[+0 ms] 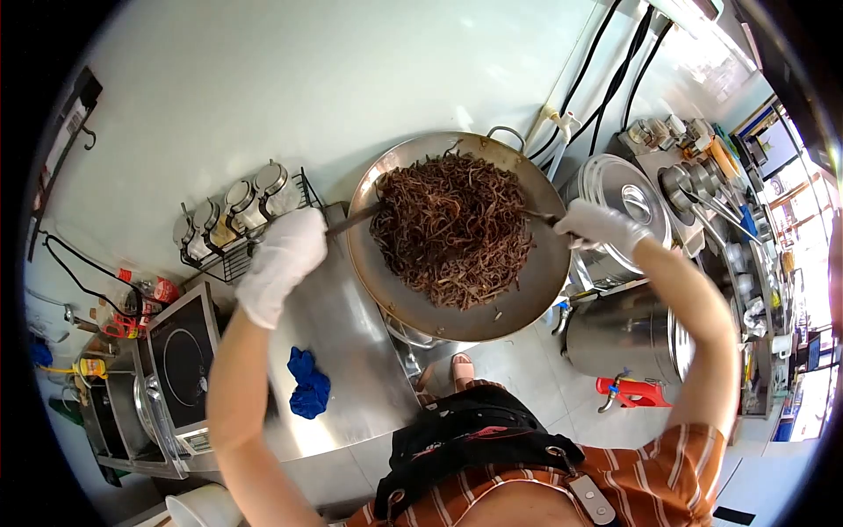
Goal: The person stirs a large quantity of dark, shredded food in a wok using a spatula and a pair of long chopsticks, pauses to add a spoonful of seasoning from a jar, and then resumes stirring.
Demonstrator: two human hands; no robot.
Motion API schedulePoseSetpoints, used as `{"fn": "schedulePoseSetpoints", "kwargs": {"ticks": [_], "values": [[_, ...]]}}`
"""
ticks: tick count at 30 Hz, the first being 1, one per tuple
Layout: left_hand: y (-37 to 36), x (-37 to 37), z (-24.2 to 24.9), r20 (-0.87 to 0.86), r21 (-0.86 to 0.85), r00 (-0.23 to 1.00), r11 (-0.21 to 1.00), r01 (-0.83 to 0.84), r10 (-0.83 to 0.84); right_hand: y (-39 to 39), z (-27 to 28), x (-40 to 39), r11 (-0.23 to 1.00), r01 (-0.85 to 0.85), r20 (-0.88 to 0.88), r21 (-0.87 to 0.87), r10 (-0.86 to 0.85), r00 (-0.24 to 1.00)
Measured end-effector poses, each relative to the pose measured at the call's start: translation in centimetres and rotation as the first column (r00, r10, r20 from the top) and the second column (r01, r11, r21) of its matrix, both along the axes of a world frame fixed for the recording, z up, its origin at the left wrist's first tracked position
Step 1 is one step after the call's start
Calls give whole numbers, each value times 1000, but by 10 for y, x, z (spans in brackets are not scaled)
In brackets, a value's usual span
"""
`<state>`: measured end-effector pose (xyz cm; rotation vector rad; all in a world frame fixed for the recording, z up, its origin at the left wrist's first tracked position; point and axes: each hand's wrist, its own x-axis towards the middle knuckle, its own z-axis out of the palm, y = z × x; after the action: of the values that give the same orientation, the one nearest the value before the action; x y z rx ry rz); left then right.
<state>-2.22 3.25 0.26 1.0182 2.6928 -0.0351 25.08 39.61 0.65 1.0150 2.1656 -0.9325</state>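
In the head view, a wide metal wok (404, 303) holds a heap of dark brown shredded strips (452, 233). My left hand (285, 263), in a white glove, is closed around the dark handle of a utensil (354, 219) that reaches into the heap from the left. From the right, my right hand (604, 227), also gloved, grips a second utensil (537, 215) whose far end goes into the strips. Both working ends are buried, so their kind cannot be made out. Some stray strips lie on the wok's bare surface.
A crumpled blue cloth (309, 384) lies on the steel counter (342, 351). Lidded jars (274, 186) sit in a wire rack at the wall, with an induction cooktop (183, 367) farther left. Lidded steel pots (628, 198) and a steel barrel (619, 332) stand to the right.
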Motion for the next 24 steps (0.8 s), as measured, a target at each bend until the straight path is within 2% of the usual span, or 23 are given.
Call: {"fn": "schedulePoseSetpoints", "kwargs": {"ticks": [2,3,6,8,10,11,13,14,16,17,18,20,21,22,24], "values": [[25,-10,-69,60,160,994,984,84,-94,-18,-49,-9,958,263,-152,-115,-278,948],[37,3,-79,93,239,991,968,74,-99,-26,-65,-8,959,258,-156,-117,-274,949],[56,33,-127,118,509,991,861,-4,-65,-44,-94,1,981,186,-423,52,-147,894],[50,40,-135,159,499,985,866,-29,-58,-60,-83,10,974,125,-496,188,-16,868],[34,50,-131,390,550,920,793,-263,34,-69,-88,27,933,109,-559,344,110,822],[20,49,-137,338,601,941,776,-192,-29,-76,-80,33,932,116,-560,343,104,822],[-1,56,-123,400,607,916,751,-258,-9,-97,-56,44,919,21,-398,394,150,905],[-12,60,-118,420,612,908,739,-282,-2,-105,-59,53,875,-35,-357,482,233,905],[-34,70,-101,360,572,933,790,-222,1,-117,-86,81,680,-52,-390,731,479,786],[-43,77,-91,299,529,954,833,-162,-5,-129,-86,92,521,-118,-238,845,566,789],[-52,85,-79,298,528,955,833,-163,-2,-132,-94,103,449,-179,-159,875,616,772],[-68,100,-61,300,415,954,898,-146,16,-148,-98,124,313,-301,66,901,587,807],[-77,103,-63,213,401,974,916,-19,-73,-154,-98,133,312,-301,65,901,590,805],[-86,104,-69,211,401,975,916,-22,-69,-158,-98,143,263,-331,118,906,594,796],[-99,104,-83,52,298,969,930,218,-243,-154,-98,157,210,-360,172,909,597,783]]}}
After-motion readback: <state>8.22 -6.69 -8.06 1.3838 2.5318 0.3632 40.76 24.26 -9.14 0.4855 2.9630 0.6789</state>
